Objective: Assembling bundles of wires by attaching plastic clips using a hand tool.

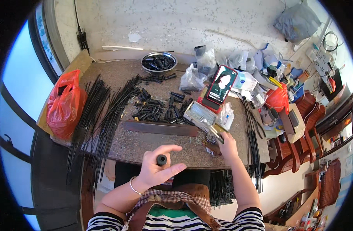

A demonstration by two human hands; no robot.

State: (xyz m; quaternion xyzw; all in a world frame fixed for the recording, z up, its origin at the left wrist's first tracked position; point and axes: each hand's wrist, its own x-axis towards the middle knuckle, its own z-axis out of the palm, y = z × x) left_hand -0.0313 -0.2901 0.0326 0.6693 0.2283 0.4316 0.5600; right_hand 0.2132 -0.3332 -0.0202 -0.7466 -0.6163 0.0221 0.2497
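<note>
Near the table's front edge, my left hand (155,164) has a short black cylindrical part (161,160) with a hole in its end tucked in its curled fingers. Thumb and index finger of that hand are apart, with nothing visible between them. To the right, my right hand (227,146) is closed round the dark handle of a metal-headed tool (216,133), whose exact kind I cannot tell. That tool's head is beside an open box (199,114) of thin pale pins or wires. Many black tubular parts (151,109) lie heaped behind a brown wooden bar (161,128).
A metal bowl (159,71) of black parts stands at the back. Bundles of long black rods (103,127) overhang the table at left, beside a red plastic bag (64,107). More rods (253,142) lie right. A phone (222,85) leans upright near plastic bags (192,79).
</note>
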